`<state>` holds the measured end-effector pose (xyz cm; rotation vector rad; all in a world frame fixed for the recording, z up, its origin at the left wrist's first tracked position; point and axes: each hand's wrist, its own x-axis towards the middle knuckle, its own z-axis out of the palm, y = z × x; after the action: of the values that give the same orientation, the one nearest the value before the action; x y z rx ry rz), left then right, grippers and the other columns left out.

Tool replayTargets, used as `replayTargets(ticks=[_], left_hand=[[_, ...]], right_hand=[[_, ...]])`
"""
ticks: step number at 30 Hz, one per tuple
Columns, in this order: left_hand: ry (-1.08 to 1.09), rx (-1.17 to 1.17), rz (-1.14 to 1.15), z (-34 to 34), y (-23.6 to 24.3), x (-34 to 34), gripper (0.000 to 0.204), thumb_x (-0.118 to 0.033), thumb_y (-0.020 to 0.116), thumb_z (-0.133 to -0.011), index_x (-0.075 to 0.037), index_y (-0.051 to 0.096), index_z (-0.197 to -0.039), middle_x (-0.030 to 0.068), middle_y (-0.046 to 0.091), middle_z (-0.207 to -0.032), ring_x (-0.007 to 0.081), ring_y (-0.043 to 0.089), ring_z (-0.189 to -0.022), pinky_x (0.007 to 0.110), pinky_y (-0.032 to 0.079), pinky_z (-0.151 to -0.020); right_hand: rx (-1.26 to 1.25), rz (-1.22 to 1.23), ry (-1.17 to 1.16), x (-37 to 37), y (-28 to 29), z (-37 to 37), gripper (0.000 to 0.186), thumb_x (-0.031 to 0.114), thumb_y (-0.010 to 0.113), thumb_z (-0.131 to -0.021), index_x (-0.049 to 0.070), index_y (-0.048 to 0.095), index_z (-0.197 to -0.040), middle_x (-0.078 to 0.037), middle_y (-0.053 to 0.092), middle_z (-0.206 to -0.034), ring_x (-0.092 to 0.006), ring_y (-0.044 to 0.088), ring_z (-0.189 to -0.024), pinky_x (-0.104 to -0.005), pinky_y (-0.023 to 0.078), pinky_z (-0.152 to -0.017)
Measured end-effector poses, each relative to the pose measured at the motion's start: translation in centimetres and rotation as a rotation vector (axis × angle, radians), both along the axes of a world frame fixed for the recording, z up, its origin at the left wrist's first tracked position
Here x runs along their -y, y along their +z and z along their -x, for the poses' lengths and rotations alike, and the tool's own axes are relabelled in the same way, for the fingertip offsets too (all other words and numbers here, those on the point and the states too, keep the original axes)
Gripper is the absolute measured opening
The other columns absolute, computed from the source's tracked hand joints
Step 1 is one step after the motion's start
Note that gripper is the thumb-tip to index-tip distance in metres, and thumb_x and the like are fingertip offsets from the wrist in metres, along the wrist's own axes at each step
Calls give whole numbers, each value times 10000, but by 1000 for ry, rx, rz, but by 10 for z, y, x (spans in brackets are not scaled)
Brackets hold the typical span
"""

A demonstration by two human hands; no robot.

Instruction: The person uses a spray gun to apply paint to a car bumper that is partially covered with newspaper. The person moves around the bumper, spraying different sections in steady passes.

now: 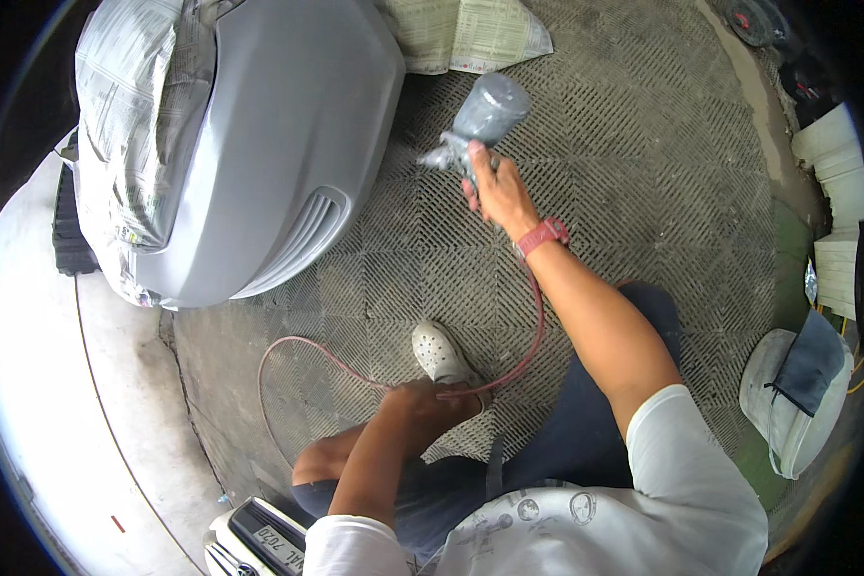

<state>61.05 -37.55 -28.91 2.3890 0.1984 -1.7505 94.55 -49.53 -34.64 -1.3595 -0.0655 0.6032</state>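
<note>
My right hand (502, 197) is wrapped round the handle of a spray gun (449, 154), with a red band on the wrist. A grey paint cup (492, 106) sits on top of the gun, and its nozzle points left toward a grey car bumper (293, 106). The bumper has a slatted vent (302, 230) near its lower corner. Low in front of my knees, my left hand (427, 396) is closed on the red air hose (530, 350), its fingers partly hidden. The hose loops out to the left and rises on the right toward the gun.
Newspaper (139, 115) masks the part beside the bumper, and another sheet (485, 36) lies beyond it. Ridged matting (595, 192) covers the floor. A pale bucket (787, 442) with a dark cloth (809, 360) stands right. White car bodywork (223, 542) shows at lower left. My shoe (440, 350) is ahead.
</note>
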Motion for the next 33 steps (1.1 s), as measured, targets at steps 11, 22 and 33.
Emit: replayTargets(ticks=[11, 22, 33], left_hand=[[-39, 236, -223, 1, 48, -54, 631, -547, 662, -1033, -180, 583, -1540, 182, 700, -1433, 391, 587, -1431, 535, 391, -1231], [292, 224, -115, -24, 136, -15, 587, -552, 628, -1059, -96, 630, -1429, 262, 766, -1200, 456, 688, -1235, 554, 518, -1091], [152, 252, -137, -47, 131, -9, 652, -596, 573, -1073, -76, 591, -1465, 282, 769, -1149, 455, 702, -1226, 547, 523, -1085]], right_hand=[[287, -11, -339, -19, 17, -110, 630, 585, 496, -1121, 27, 744, -1278, -51, 674, -725, -169, 637, -573, -355, 565, -609], [614, 42, 60, 23, 36, 3, 559, 534, 520, -1138, 72, 742, -1362, -89, 688, -717, -196, 674, -611, -380, 577, -643], [432, 38, 263, 19, 64, 19, 562, 524, 515, -1148, 53, 738, -1358, -3, 619, -688, -95, 572, -550, -302, 520, -549]])
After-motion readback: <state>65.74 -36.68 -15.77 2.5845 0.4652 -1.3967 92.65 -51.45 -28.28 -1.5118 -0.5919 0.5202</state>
